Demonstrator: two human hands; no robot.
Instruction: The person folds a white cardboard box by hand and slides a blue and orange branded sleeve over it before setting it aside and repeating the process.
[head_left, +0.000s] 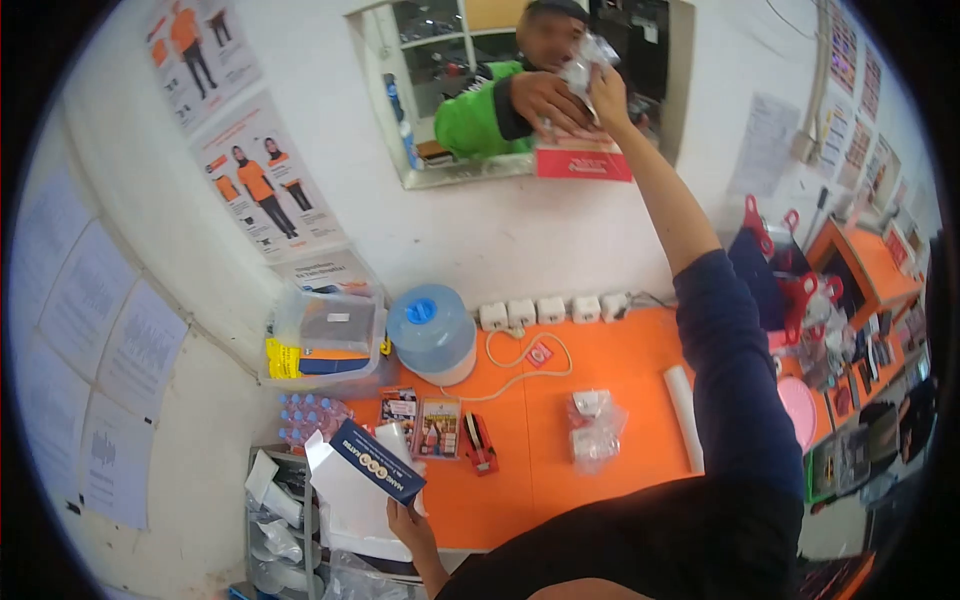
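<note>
My right hand [607, 97] reaches up to the wall opening, its fingers closed on a clear plastic bag [588, 66] whose contents I cannot make out. Beside it, the hand [545, 103] of a person in a green sleeve is close to or touching the bag. Under these hands a red and white box [583, 165] rests on the opening's ledge. Low on the left, my left hand [410, 527] grips the lower end of a dark blue printed carton [372, 463], held tilted, with a white flap showing at its upper end.
On the orange table [515, 415] are a plastic-wrapped package [594, 430], a red-black stapler-like tool [479, 445], leaflets [440, 428] and a white roll [684, 418]. A blue water jug [431, 335] and clear storage bin [327, 335] stand behind. Adapters [550, 310] line the wall.
</note>
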